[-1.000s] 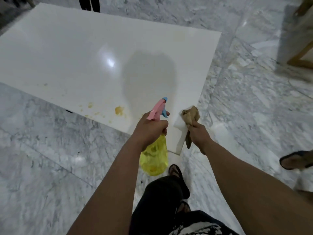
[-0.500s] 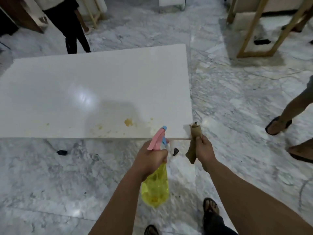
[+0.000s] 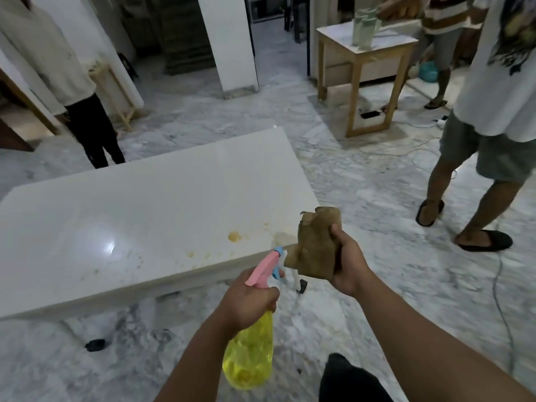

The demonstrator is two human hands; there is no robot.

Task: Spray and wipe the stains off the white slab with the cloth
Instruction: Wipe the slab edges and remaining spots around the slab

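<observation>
Single head-worn wide-angle view, looking forward and down from standing height. It is facing the near right corner of the glossy white rectangular slab [image 3: 150, 216], with both forearms reaching in from the bottom edge and the grey-veined marble floor [image 3: 377, 204] stretching beyond.
</observation>
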